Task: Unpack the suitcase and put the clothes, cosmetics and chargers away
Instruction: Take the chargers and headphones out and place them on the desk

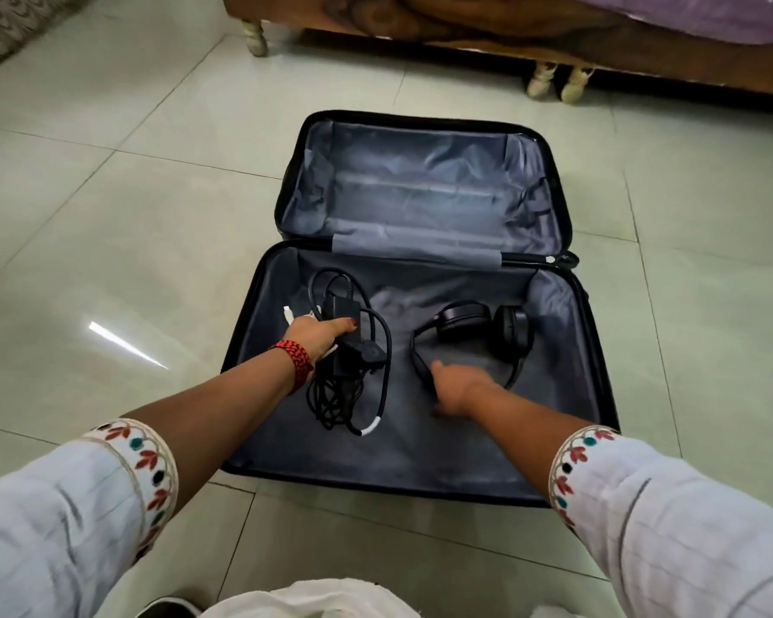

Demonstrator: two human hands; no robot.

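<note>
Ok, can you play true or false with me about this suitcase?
1. The suitcase lies open on the floor. True.
2. The left hand holds the headphones. False: it grips the charger.
3. The headphones are in the near half of the suitcase. True.
4. The far half is full of clothes. False: only its grey lining shows.
5. The right hand is at the headphones' band. True.
</note>
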